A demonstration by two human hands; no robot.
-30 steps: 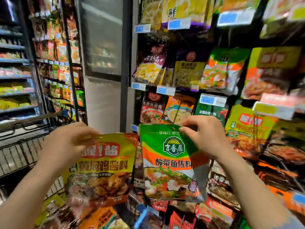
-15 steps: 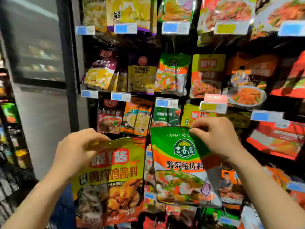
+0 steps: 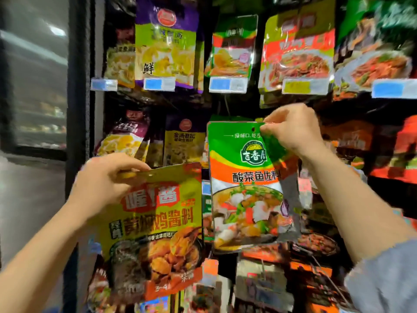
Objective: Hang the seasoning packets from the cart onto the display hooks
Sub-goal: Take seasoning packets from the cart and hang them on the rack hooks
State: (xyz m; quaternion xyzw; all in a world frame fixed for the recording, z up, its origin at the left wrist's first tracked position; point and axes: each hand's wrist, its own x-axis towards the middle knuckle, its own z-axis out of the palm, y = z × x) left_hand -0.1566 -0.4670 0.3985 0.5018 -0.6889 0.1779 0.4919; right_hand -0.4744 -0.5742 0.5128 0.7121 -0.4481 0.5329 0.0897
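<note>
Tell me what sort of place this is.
Most likely a grocery store aisle: seasoning packets hang in rows, price tags sit under them, and a glass-fronted cooler stands at left.

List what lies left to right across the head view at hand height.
Glass door → left hand → yellow packet → green packet → right hand → red packets.

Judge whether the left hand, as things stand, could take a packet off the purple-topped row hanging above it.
Probably not: the left hand already grips the yellow packet, though nothing blocks the way to the purple-topped packets.
</note>
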